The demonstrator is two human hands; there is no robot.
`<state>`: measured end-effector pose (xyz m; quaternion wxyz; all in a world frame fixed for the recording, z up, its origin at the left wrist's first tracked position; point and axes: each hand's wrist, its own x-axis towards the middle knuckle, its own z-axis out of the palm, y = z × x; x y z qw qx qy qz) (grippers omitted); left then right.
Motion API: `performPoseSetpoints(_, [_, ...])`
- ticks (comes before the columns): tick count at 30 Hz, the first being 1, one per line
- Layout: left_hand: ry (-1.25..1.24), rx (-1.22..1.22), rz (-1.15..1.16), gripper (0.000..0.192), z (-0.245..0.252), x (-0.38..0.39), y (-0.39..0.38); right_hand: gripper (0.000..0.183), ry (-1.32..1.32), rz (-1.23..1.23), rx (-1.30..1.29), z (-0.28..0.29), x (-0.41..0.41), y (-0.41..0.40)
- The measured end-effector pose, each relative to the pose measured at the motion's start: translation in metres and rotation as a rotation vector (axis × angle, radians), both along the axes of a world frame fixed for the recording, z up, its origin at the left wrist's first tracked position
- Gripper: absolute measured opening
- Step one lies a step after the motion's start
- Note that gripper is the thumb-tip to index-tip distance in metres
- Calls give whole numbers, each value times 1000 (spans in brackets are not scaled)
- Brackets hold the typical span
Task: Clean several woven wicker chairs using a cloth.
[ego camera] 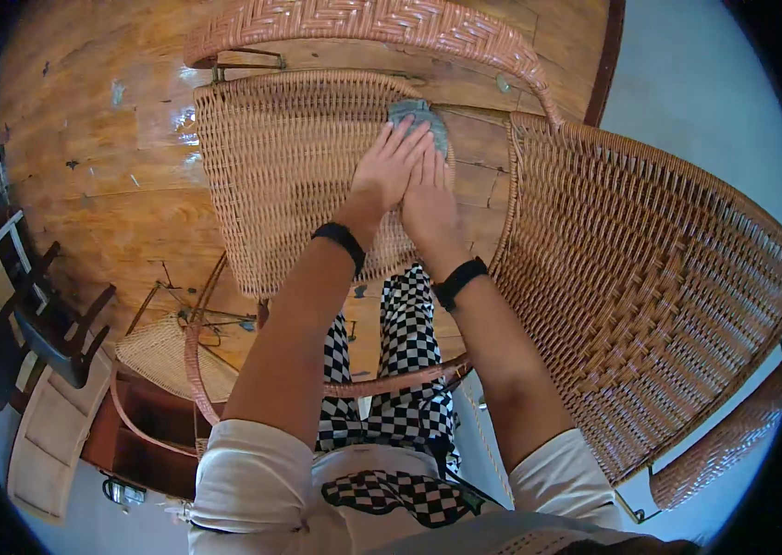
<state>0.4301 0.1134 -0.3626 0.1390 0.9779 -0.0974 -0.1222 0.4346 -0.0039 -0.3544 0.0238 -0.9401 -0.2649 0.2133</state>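
Note:
A grey-green cloth (pixel 418 112) lies bunched at the far right corner of a woven wicker chair seat (pixel 280 159). My left hand (pixel 391 163) presses it against the weave with flat, outstretched fingers. Close beside it, my right hand (pixel 429 198) also bears down on the cloth, its fingers partly tucked under the left hand. The palms hide the lower part of the cloth. To the right rises the wicker chair back (pixel 626 277), and a braided armrest (pixel 377 21) arches beyond the seat.
A second armrest (pixel 398 385) curves across in front of my legs. At lower left are another wicker chair (pixel 176 354), a dark chair (pixel 61 333) and a reddish-brown cabinet (pixel 148 409). Scuffed wooden flooring (pixel 99 187) lies underneath, beside a pale wall (pixel 696 83).

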Motion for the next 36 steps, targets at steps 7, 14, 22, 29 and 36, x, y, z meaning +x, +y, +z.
performPoseSetpoints(7, [144, -11, -182, 71, 15, -69, -27, 57, 442, 111, -373, 54, -47, -9])
performPoseSetpoints(14, [473, -204, -251, 96, 30, -121, -33, 67, 890, 352, -647, 55, -87, -14])
performPoseSetpoints(22, [51, 14, -70, 67, 2, -60, -8, 73, 265, 37, -226, 24, -59, -2])
performPoseSetpoints(29, [92, 37, 76, 55, 3, -2, 27, 64, 252, 36, 83, 9, 6, 24])
performPoseSetpoints(36, [98, 50, -80, 55, 12, -107, -7, 57, 393, 255, -373, 33, -85, 3])
